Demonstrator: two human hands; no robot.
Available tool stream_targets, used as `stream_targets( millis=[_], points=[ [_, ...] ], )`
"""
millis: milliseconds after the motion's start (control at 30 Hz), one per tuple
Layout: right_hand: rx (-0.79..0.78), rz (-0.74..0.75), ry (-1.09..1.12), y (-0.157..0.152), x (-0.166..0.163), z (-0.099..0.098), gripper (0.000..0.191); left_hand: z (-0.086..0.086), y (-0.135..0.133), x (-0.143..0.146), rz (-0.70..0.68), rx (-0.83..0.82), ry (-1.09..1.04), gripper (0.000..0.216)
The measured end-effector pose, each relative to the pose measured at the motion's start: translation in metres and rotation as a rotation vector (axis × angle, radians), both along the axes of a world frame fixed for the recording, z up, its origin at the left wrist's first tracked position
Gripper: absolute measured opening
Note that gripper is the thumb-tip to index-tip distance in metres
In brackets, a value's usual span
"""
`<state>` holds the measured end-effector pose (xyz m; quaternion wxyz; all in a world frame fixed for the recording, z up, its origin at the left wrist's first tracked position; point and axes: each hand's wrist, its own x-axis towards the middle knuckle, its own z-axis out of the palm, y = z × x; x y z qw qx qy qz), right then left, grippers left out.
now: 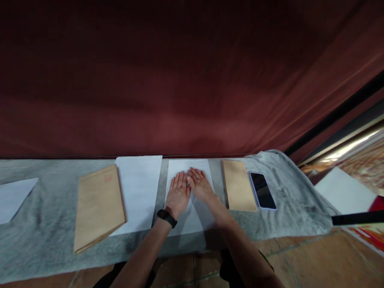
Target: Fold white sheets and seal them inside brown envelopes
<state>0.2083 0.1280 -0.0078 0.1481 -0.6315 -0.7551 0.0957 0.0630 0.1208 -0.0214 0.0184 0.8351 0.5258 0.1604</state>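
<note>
Both of my hands lie flat, side by side, on a white sheet of paper (189,224) at the middle of the cloth-covered surface. My left hand (178,193), with a black band (167,218) at its wrist, has its fingers stretched out toward the far edge. My right hand (200,184) rests against it, palm down, its thumb close to the left fingers. Left of them is a stack of white paper (141,192), partly covered by large brown envelopes (100,204). A smaller brown envelope (239,186) lies to the right of my right hand.
Beyond the smaller envelope lies a phone (263,191) with a pale purple edge. More white paper (15,198) sits at the far left. A grey cloth (288,192) covers the surface, and a dark red curtain (180,88) hangs behind it. Tiled floor (318,256) shows in front.
</note>
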Motion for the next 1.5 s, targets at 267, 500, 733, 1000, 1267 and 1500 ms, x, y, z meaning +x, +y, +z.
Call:
stream_targets(
  millis=[267,500,733,1000,1267,1500],
  points=[
    [0.048,-0.107,-0.029,0.024,-0.009,-0.007,0.050,-0.008,-0.002,0.004,0.008,0.014,0.043,0.060],
    [0.108,-0.301,-0.058,0.036,-0.003,-0.018,0.052,-0.012,0.000,0.004,0.021,0.044,0.009,0.058],
    [0.183,-0.408,-0.049,0.040,0.010,-0.027,0.059,-0.011,0.007,-0.006,0.075,0.020,0.008,0.061],
    [0.300,-0.464,-0.056,0.035,0.027,-0.034,0.059,-0.016,0.020,-0.018,0.158,0.055,-0.059,0.062],
    [0.262,-0.347,-0.041,0.036,0.006,-0.021,0.058,-0.013,0.010,-0.012,0.161,0.040,-0.049,0.061],
    [0.126,-0.184,-0.023,0.031,-0.028,-0.018,0.053,-0.007,0.002,-0.009,0.148,-0.012,0.021,0.060]
  ],
)
